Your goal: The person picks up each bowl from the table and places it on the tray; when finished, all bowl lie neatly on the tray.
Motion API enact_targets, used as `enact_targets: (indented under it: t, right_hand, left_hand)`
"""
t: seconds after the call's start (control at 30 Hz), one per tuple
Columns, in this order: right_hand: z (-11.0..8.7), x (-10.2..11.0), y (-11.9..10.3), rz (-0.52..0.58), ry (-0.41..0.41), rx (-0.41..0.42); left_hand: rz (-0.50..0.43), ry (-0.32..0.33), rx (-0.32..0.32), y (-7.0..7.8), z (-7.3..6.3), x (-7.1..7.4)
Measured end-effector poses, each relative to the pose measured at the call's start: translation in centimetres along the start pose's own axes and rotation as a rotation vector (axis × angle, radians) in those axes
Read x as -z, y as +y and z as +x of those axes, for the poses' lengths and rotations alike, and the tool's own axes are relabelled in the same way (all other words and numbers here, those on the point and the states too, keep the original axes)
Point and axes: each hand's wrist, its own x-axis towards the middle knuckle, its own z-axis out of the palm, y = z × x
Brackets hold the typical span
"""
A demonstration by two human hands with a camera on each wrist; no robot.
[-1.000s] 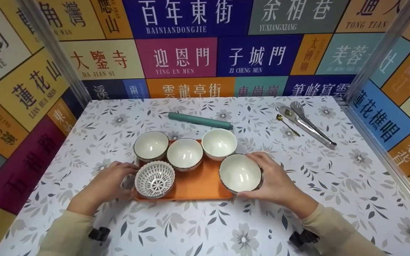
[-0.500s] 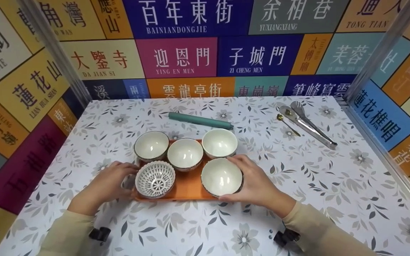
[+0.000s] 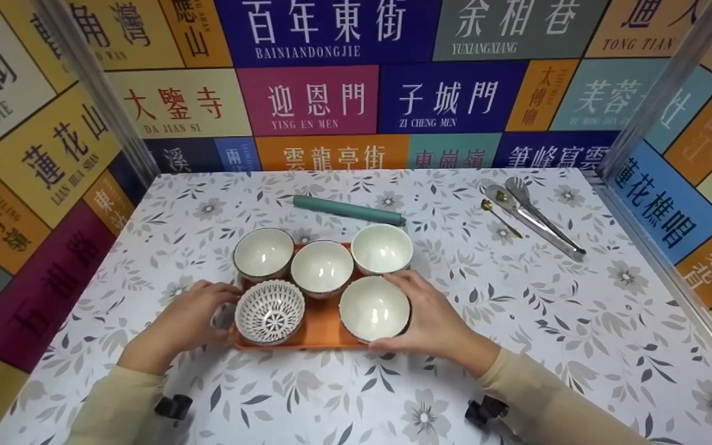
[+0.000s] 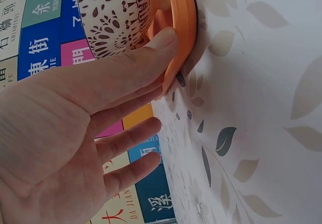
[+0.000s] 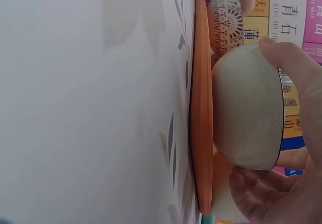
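My right hand [image 3: 433,321] grips a cream bowl [image 3: 374,309] with a dark rim, thumb and fingers spread around its side. In the right wrist view that bowl [image 5: 246,108] is at the front right of the orange tray [image 5: 202,113], its base close to the tray. At the tray's left end, my left hand [image 3: 186,318] pinches the rim; in the left wrist view the thumb [image 4: 163,39] lies on the edge while other fingers stretch out free. Beside it stands a bowl with a dark openwork-like pattern [image 3: 269,312]. Three more cream bowls fill the back row, including a left one [image 3: 263,253].
Behind the tray lies a green stick-like roll [image 3: 348,210]. Metal tongs [image 3: 544,222], a dark fork-like utensil [image 3: 520,191] and a small gold-headed spoon [image 3: 501,217] lie at the back right. Sign-patterned walls [image 3: 306,99] enclose the floral tabletop [image 3: 306,395].
My right hand has carried the cream bowl leftward and slightly nearer, over the tray's front right part, beside the back row. The left hand has stayed at the tray's left end.
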Motion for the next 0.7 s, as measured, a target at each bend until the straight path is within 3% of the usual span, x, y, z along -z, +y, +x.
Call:
enact_targets:
  t: [0.47, 0.7]
  right_hand:
    - [-0.3, 0.3, 0.0, 0.006, -0.077, -0.03]
    - [-1.3, 2.2, 1.1, 0.0, -0.135, -0.06]
  left_hand:
    - [0.0, 0.001, -0.013, 0.1, 0.1, 0.0]
    - [0.024, -0.007, 0.001, 0.9, -0.2, -0.3]
